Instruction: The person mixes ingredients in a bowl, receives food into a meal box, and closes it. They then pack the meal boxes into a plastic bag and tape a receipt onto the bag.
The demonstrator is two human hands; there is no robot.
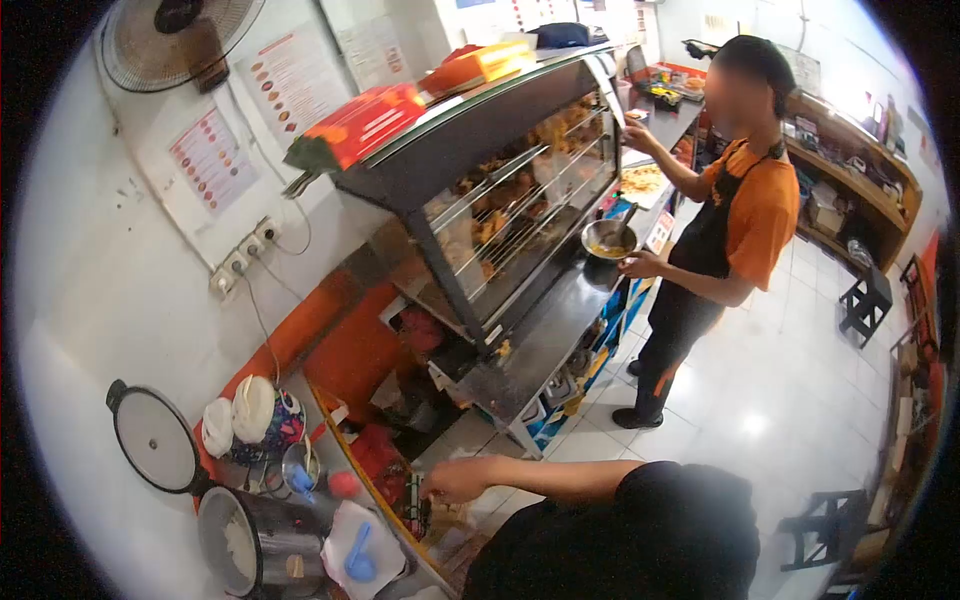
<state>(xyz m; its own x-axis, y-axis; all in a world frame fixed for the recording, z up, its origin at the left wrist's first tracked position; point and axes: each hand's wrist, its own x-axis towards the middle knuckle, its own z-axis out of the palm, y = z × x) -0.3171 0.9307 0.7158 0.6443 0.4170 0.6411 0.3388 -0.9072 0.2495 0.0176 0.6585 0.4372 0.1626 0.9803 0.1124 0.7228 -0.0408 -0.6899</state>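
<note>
At 6 o'clock, reaching out with the right hand just past the edge of a tabletop, with fingers bent toward 9 o'clock. Find a dark patterned item just beside that grip, toward 7 o'clock. Cannot tell whether clamped on it or only near it; cannot tell about the left hand either, being out of sight. On the tabletop, between 7 and 8 o'clock, see a pot with rice inside and a round lid standing open. Nearer the hand, notice a blue scoop and a small red object. Toward 12 o'clock, see a glass case of food. At 2 o'clock, see a co-worker in an orange shirt and dark apron, with one hand at a metal pan.
</note>
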